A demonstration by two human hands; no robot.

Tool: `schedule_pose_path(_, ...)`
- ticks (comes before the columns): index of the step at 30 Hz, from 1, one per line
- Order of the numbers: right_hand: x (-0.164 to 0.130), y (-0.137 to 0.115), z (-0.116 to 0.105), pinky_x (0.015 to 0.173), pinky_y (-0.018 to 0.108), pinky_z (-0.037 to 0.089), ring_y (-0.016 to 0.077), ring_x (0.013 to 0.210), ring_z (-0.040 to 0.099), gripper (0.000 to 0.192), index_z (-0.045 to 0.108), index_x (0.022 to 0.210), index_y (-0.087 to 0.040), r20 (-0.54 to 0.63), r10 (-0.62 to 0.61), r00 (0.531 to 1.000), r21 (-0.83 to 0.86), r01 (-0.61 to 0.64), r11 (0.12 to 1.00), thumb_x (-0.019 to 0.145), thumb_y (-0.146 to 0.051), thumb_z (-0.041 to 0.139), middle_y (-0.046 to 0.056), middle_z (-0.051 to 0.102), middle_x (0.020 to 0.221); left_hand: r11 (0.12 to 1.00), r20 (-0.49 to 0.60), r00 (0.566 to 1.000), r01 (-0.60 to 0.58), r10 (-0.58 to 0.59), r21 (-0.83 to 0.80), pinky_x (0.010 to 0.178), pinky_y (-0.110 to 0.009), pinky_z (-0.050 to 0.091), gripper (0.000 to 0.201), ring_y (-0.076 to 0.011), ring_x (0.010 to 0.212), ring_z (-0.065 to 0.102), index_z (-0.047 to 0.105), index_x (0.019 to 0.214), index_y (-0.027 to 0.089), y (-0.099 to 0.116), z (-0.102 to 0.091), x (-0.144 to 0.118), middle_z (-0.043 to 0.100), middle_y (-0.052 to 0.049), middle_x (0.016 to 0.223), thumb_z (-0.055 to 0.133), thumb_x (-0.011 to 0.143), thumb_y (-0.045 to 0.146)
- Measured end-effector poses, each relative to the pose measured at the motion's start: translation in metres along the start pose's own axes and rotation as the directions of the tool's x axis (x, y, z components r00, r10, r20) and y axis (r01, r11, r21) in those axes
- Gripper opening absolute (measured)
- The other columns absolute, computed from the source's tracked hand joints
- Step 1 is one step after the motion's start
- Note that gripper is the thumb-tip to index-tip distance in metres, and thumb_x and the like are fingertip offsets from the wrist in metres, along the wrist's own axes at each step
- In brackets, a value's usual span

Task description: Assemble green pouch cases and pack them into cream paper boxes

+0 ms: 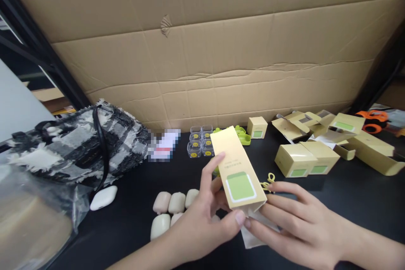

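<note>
Left hand (202, 219) pinches the yellow box (238, 168) in a firm grip; right hand (297, 223), fingers loosely spread, touches its open end.

A long tan carton (237, 168) with a green label is gripped by the left hand (202, 219), while its open lower end is touched by the fingers of the right hand (294, 223). Beige cases (171, 211) are seen on the black desk (348, 202) just beside the left hand. Closed small boxes (305, 158) are placed further right, in front of a cardboard wall (221, 42).
</note>
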State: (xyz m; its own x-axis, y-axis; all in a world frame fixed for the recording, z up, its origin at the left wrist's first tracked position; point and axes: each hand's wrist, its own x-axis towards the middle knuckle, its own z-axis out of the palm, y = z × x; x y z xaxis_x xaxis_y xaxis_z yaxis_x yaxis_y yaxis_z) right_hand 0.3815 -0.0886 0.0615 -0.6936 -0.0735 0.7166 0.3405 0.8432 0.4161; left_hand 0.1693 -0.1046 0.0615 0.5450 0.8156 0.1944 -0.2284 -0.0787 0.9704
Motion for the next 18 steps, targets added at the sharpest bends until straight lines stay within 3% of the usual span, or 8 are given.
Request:
schedule_pose_path(8,-0.012,-0.002,0.002,0.089,0.038,0.052,0.0180,0.089,0.067,0.014,0.069,0.079,-0.019,-0.106,0.026,0.994,0.080,-0.017,0.997,0.081,-0.011,0.057,0.003,0.070,0.084,0.999,-0.096,0.994,0.042,-0.046,-0.034,0.094,-0.044,0.047,0.077,-0.0249,0.110,0.062,0.015,0.140,0.040,0.002,-0.001,0.002,0.058,-0.009,0.127,0.066,0.083,0.031)
schedule_pose_path(12,-0.004,-0.005,-0.001,0.084,0.029,0.054,0.0120,0.079,0.067,0.016,0.068,0.080,-0.022,-0.113,0.193,0.975,0.078,-0.185,0.980,0.080,-0.007,0.061,-0.001,0.069,0.079,0.999,-0.067,0.997,0.049,-0.048,0.014,0.096,-0.045,0.046,0.072,-0.0234,0.108,0.062,0.017,0.139,0.042,0.002,0.000,0.000,0.056,-0.008,0.129,0.063,0.086,0.030)
schedule_pose_path(18,0.002,0.001,-0.005,0.076,0.027,0.055,0.0107,0.075,0.064,0.015,0.068,0.081,-0.021,-0.138,0.209,0.968,0.079,-0.200,0.977,0.084,-0.008,0.062,-0.001,0.066,0.078,0.998,-0.027,0.999,0.037,-0.035,0.050,0.089,-0.042,0.049,0.067,-0.0202,0.099,0.061,0.018,0.137,0.045,0.002,0.000,-0.001,0.056,-0.006,0.124,0.061,0.086,0.039)
